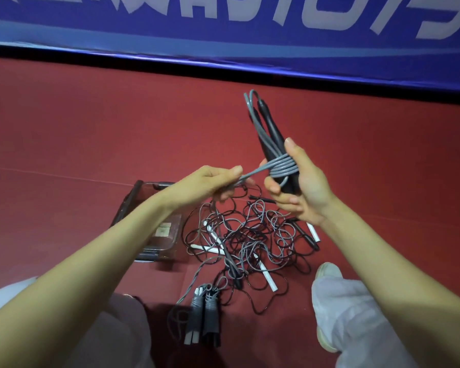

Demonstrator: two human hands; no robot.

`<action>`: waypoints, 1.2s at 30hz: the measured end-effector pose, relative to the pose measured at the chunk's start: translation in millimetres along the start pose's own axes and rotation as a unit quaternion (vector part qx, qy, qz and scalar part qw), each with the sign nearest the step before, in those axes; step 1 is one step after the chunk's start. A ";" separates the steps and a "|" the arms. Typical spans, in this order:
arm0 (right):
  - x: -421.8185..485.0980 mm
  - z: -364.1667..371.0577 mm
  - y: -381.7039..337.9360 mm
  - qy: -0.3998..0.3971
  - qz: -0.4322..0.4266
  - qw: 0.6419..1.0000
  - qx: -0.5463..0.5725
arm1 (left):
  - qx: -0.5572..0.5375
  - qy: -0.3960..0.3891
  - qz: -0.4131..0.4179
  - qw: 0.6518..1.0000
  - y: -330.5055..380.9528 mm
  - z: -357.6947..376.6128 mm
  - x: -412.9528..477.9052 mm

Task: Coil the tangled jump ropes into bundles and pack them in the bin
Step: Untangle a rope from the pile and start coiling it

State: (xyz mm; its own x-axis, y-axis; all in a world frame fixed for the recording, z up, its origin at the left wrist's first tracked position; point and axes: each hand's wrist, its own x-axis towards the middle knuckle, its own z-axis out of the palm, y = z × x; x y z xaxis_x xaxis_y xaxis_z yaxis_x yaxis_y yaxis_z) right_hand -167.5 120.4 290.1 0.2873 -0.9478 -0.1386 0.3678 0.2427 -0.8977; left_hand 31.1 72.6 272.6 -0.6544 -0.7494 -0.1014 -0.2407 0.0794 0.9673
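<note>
While I watch this feed from my desk, I take the tangle (247,243) on the red floor as my reference. Left of it sits the clear bin (129,201), partly behind the forearm; I make out no rope inside, though I cannot be sure. Below and left of the tangle lie two wrapped bundles (203,317), side by side, not yet packed.

Above the tangle, the left hand (215,183) pinches the grey cord tail (252,174) between thumb and fingers, drawn taut toward the right. That tail runs into a third bundle (267,134): black handles standing upright, with several grey turns around their lower part. The right hand (306,187) grips this bundle, with its fingers curled round the base and its thumb up along the side.

By my judgement, this rope is near finished, needing only the tail tucked. Two are coiled, but nothing looks binned. The tangle holds several more ropes, with black and grey cords and white handles (267,277) crossed over, so most of the job remains.
</note>
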 end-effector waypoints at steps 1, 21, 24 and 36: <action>-1.1 -2.3 -4.0 -0.006 0.003 1.000 0.016 | 0.020 -0.005 -0.014 1.000 -4.4 -7.1 -0.1; -0.7 -7.6 9.3 0.167 0.024 0.662 -0.730 | -0.061 0.139 0.019 0.988 8.0 20.7 0.0; -1.1 -8.8 10.1 0.197 -0.037 0.641 -0.741 | -0.121 0.062 -0.077 0.988 6.5 25.9 0.4; -1.8 -2.4 9.8 0.229 -0.051 0.604 -0.762 | -0.070 0.200 0.036 0.977 8.5 32.3 -2.8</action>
State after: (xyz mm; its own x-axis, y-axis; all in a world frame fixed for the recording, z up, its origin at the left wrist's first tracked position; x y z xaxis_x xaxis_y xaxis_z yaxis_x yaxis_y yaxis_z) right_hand -166.6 123.9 280.6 -0.0717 -0.9843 0.1612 -0.9779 0.0375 -0.2059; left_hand 7.7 96.6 273.6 -0.3264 -0.9444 0.0402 -0.0856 0.0719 0.9937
